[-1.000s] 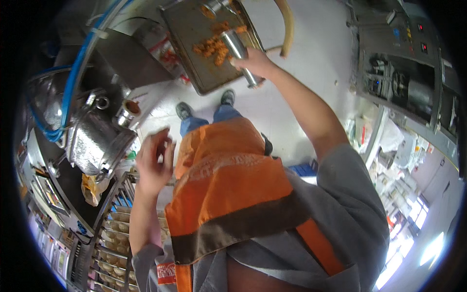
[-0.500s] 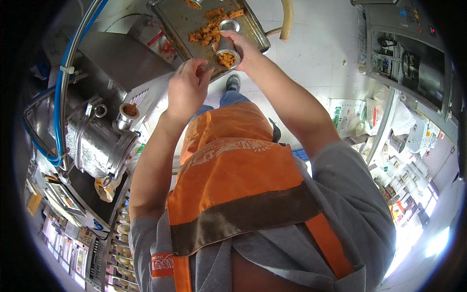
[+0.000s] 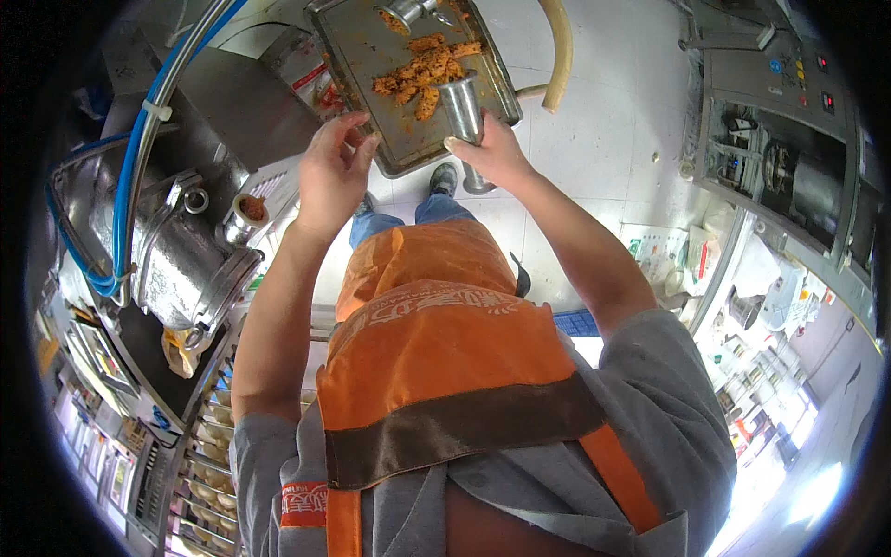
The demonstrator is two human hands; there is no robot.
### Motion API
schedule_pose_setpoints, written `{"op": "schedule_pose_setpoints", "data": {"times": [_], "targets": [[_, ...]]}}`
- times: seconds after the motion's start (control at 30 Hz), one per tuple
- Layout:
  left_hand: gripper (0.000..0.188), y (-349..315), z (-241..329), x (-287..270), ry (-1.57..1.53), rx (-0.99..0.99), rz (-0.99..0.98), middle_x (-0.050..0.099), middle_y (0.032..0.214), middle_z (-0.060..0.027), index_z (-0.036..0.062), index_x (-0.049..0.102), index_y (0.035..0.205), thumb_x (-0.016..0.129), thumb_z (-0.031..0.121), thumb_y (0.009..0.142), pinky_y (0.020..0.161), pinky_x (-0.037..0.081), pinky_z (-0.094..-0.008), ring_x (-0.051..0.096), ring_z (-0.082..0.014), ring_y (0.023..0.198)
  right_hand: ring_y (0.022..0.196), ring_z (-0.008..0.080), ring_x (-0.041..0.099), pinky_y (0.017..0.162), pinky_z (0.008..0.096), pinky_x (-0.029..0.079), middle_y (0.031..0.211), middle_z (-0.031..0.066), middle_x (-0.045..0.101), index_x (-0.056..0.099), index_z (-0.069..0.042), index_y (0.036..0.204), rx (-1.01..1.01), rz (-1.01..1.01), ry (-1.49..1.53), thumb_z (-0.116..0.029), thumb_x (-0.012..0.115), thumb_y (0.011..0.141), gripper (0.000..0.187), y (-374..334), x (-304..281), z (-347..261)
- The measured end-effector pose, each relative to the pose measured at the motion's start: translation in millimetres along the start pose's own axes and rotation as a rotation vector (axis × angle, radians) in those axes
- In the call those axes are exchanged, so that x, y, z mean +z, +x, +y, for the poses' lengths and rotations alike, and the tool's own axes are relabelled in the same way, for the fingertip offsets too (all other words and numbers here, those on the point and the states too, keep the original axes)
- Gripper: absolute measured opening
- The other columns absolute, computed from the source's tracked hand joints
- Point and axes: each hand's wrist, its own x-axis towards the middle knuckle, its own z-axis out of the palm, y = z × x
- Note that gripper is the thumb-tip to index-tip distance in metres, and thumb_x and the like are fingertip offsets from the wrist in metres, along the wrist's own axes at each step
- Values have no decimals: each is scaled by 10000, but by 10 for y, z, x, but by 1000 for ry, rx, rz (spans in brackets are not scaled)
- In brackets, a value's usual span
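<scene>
A metal tray (image 3: 371, 84) with a heap of orange-brown food pieces (image 3: 422, 70) lies ahead of me. My right hand (image 3: 487, 148) is wrapped around a metal cylinder (image 3: 461, 102) that stands tilted over the tray's near edge. My left hand (image 3: 332, 167) hovers at the tray's near left edge, fingers loosely curled, holding nothing that I can see. A second metal cylinder (image 3: 404, 11) lies at the tray's far end. My orange apron (image 3: 436, 343) fills the middle of the view.
A steel machine (image 3: 176, 251) with blue hoses (image 3: 139, 102) stands at my left, with a small filled opening (image 3: 249, 206) on it. A beige hose (image 3: 561, 46) curves behind the tray. A grey control cabinet (image 3: 789, 121) is at right. Racks of trays (image 3: 200, 464) sit lower left.
My left hand has risen from near my chest to the tray's near edge. The right hand with the cylinder has shifted along the tray, which sits closer in the view now.
</scene>
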Motion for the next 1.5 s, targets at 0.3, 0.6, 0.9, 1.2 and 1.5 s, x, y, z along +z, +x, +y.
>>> {"op": "schedule_pose_setpoints", "data": {"times": [0.3, 0.6, 0.9, 1.2, 1.5], "targets": [[422, 73, 168, 194, -5, 42, -19, 594, 898, -87, 35, 594, 1201, 775, 123, 830, 589, 483, -294, 533, -160, 618, 818, 295, 663, 751, 394, 520, 886, 174, 659, 530, 42, 1111, -183, 83, -86, -323, 751, 774, 544, 44, -58, -7], [818, -302, 225, 300, 177, 95, -84, 597, 1044, -132, 14, 517, 1290, 859, 443, 683, 694, 523, -371, 601, -249, 812, 794, 216, 655, 681, 387, 553, 874, 107, 654, 546, -52, 1107, 410, -65, 1282, -291, 682, 877, 359, 344, 220, -145], [705, -31, 258, 364, 307, -32, -65, 626, 1036, -125, 40, 566, 1203, 864, 401, 677, 752, 540, -401, 657, -303, 898, 769, 267, 629, 693, 453, 561, 869, 112, 601, 491, -95, 1051, 523, -54, 1670, -255, 626, 918, 248, 437, 548, -316], [633, 120, 220, 432, 393, -156, -49, 631, 1103, -134, 66, 569, 1194, 845, 359, 706, 775, 544, -429, 655, -343, 965, 788, 287, 628, 703, 457, 564, 905, 110, 608, 493, -103, 1102, 448, -37, 1710, -286, 635, 906, 303, 564, 619, -283], [547, -268, 330, 125, 643, 554, -274, 596, 1306, -135, 61, 551, 1353, 658, 98, 818, 742, 567, -383, 645, -317, 932, 801, 314, 641, 723, 450, 562, 909, 128, 631, 510, -87, 1104, 572, 16, 1794, -269, 651, 850, 342, 550, 660, -332]]}}
